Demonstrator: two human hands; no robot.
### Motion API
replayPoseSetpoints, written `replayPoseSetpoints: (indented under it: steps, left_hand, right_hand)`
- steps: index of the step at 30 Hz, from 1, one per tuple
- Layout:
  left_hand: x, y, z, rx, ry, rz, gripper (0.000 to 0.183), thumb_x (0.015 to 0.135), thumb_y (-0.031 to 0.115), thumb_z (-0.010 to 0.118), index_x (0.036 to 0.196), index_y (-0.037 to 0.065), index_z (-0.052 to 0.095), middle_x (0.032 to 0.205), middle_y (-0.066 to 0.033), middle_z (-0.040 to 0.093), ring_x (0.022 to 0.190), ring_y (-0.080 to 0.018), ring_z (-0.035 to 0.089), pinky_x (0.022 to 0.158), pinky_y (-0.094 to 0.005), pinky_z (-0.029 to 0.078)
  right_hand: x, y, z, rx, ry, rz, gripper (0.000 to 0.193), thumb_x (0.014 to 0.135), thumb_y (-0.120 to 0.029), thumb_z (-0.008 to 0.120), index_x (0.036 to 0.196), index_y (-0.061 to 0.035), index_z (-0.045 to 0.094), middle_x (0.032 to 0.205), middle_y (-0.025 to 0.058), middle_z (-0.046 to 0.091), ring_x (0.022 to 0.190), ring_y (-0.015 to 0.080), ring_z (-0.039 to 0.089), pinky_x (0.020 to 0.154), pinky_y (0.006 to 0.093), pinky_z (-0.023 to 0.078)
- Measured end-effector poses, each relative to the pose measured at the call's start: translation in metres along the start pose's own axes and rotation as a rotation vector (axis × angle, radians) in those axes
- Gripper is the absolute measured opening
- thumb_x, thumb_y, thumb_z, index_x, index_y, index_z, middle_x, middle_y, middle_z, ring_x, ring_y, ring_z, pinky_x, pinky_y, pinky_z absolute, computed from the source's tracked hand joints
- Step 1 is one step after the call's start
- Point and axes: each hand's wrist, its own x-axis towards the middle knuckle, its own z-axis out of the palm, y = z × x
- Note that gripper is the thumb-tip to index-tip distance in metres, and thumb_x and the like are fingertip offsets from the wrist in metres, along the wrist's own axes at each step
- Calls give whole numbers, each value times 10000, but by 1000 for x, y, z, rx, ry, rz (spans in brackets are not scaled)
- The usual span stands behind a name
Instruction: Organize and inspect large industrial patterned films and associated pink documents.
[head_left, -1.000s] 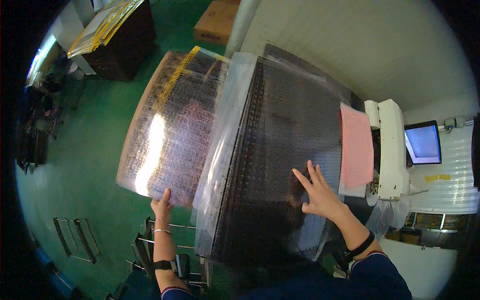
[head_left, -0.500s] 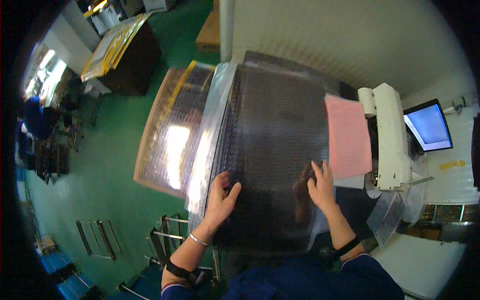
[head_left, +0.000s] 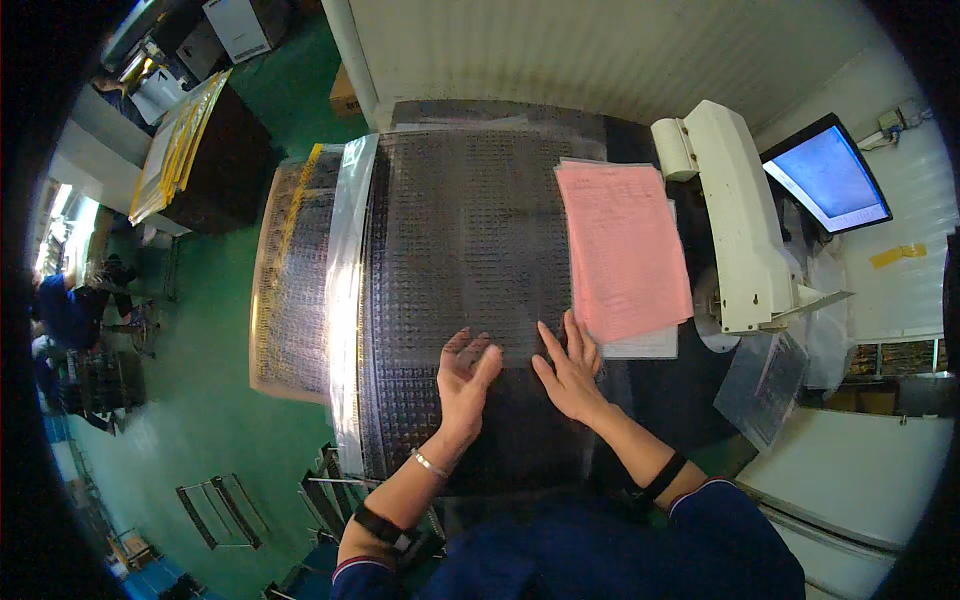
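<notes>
A dark, translucent flat sheet with a fine grid pattern lies on a stack in front of me. My left hand is at its near edge, palm partly turned up, thumb held apart from the bent fingers. Whether the fingertips touch the sheet or reach under it I cannot tell. Close by on the right, my right hand has its fingers spread over the dark surface, near the lower corner of a pile of pink papers. Neither hand visibly grips anything.
Left of the stack are a shiny clear plastic strip and a yellow-taped panel. At right stand a white machine, a monitor and a hanging clear sheet. A metal frame sits on the green floor.
My hands have come closer together, the right one moving in toward the left. The whole view has turned, so the stack and pink papers appear farther left.
</notes>
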Motion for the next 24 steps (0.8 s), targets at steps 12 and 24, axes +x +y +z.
replayPoseSetpoints:
  steps: [12, 24]
  left_hand:
    - [1, 85, -79, 156, 237, 192, 398, 885, 112, 535, 1259, 34, 422, 903, -95, 607, 730, -157, 618, 579, -266, 520]
    - [-75, 169, -287, 97, 738, 418, 438, 893, 155, 546, 1289, 65, 382, 908, -70, 570, 679, -120, 529, 561, -209, 441]
  right_hand:
    - [6, 81, -26, -109, 270, 152, 425, 891, -294, 461, 1290, -149, 449, 1428, 146, 232, 1234, 360, 241, 987, 552, 154]
    - [7, 93, -5, -378, 364, -10, 529, 846, -267, 506, 1334, -117, 366, 1408, 200, 252, 1213, 388, 295, 975, 521, 216]
